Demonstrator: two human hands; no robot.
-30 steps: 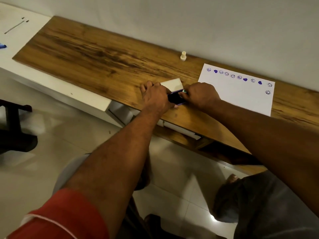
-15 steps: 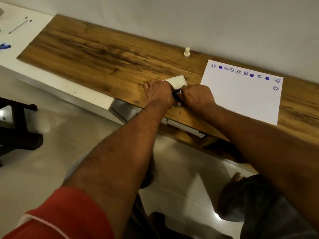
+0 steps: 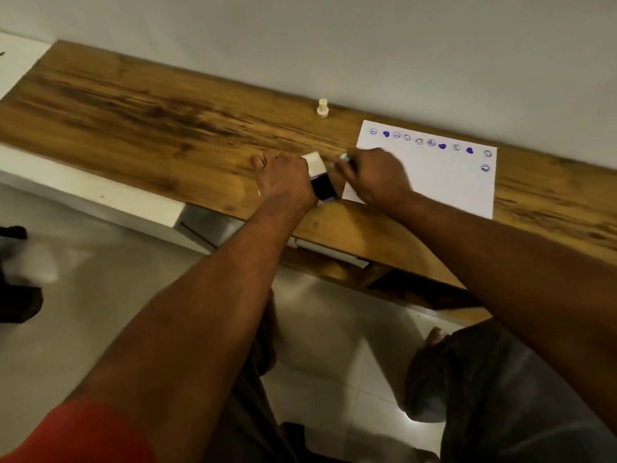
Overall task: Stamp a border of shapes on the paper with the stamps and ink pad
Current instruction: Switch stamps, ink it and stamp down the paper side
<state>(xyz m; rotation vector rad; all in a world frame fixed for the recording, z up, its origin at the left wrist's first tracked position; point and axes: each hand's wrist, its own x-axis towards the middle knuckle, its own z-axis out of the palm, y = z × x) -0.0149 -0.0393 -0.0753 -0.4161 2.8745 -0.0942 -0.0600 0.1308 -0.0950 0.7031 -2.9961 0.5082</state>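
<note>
A white sheet of paper (image 3: pixel 444 178) lies on the wooden desk (image 3: pixel 140 128), with a row of purple smileys and hearts along its far edge and down its right side. My left hand (image 3: pixel 283 178) rests on the open ink pad (image 3: pixel 322 185), whose white lid stands up behind the dark pad. My right hand (image 3: pixel 374 177) sits over the paper's left edge and pinches a small stamp (image 3: pixel 344 157) with a pale teal top. A second, cream-coloured stamp (image 3: pixel 323 108) stands upright near the wall.
The desk runs along a grey wall. A white tabletop (image 3: pixel 16 58) adjoins it at the left. Below the desk's front edge are a tiled floor, my legs and a dark object (image 3: pixel 16 295) at the far left.
My right hand has lifted off the ink pad and shifted right onto the paper's left edge with the stamp. The dark pad shows again beside my left hand.
</note>
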